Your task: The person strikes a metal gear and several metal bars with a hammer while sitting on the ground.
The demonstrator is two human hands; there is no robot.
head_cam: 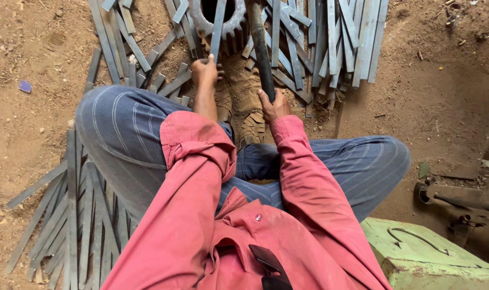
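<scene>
Left hand (pixel 204 71): fingers wrapped shut around the near end of a flat metal strip (pixel 217 29); strip is held sloping away from the hand, its far end laid across the gear ring (pixel 235 24) just beyond the fingers

Right hand (pixel 273 105): fingers clamped around a dark handle (pixel 261 51), thumb laid along it; handle runs up and away from the fingers to the top edge, head of the tool not seen

Both hands are kept close together, left one slightly farther out, gear ring straight ahead of both

Between and under the hands: two sandalled feet (pixel 239 107) are planted on the dirt floor (pixel 432 80)

Beyond the right-hand fingers and off to the right: a fan of cut grey strips (pixel 341 43) is spread on the ground. More short strips (pixel 121 37) are scattered beyond and left of the left hand

Behind the hands: pink sleeves, striped blue trousers, knees spread wide. A second pile of long strips (pixel 72 215) is laid by the left knee. A green metal box (pixel 427 252) sits behind the right knee, rusty machine parts (pixel 459 198) just past it
</scene>
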